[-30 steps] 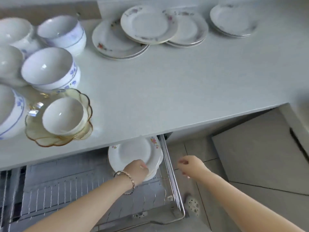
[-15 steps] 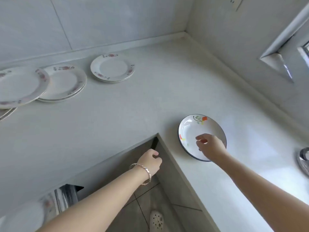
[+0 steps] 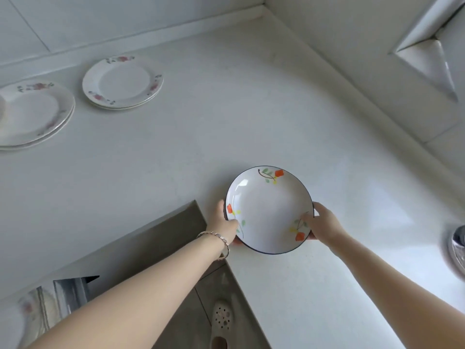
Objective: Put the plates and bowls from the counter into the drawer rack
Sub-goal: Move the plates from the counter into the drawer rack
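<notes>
A white plate with a dark rim and orange flowers (image 3: 269, 210) is held just above the white counter (image 3: 201, 137) near its inner corner. My left hand (image 3: 225, 224) grips the plate's left edge. On the plate's right edge, my right hand (image 3: 320, 222) grips with the thumb on top. Two stacks of floral plates remain on the counter at the back left: one stack (image 3: 122, 83) and a larger stack (image 3: 32, 114) at the frame's edge. The drawer rack (image 3: 42, 311) shows blurred at the lower left, with a plate in it.
Tiled walls close the counter at the back and right. A metal object (image 3: 456, 245) lies at the right edge. Below the counter corner there is tiled floor and a perforated slipper (image 3: 221, 321).
My left hand rose from below the counter edge and took the plate's left rim. My right hand closed on its right rim. The plate has come up off the counter, nearer to me.
</notes>
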A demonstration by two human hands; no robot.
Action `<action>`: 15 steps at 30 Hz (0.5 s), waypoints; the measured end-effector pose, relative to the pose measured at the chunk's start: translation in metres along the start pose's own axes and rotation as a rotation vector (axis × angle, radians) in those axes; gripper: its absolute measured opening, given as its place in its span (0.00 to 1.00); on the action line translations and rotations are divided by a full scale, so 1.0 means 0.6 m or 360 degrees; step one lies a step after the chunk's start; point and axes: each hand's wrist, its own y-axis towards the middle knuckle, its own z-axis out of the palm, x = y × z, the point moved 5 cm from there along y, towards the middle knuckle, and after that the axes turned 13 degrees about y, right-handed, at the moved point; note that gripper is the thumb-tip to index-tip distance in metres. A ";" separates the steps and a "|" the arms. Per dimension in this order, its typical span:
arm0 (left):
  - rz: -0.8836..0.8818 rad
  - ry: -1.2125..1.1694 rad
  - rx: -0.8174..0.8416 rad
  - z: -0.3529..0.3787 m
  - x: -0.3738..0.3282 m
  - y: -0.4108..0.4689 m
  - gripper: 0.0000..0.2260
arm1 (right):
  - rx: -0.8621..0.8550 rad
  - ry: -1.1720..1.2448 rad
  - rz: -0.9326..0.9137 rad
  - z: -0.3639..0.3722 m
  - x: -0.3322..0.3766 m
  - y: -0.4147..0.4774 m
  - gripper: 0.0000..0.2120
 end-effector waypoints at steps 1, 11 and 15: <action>-0.0027 -0.0034 0.0007 -0.005 0.005 -0.004 0.12 | 0.0020 0.0020 -0.0012 0.002 0.001 -0.004 0.17; -0.0095 -0.0632 -0.0125 -0.185 0.172 -0.163 0.20 | 0.0536 -0.0210 -0.0298 0.183 0.052 -0.153 0.13; -0.0132 -0.0727 -0.0317 -0.289 0.311 -0.245 0.20 | 0.0782 -0.0303 -0.0376 0.336 0.041 -0.240 0.16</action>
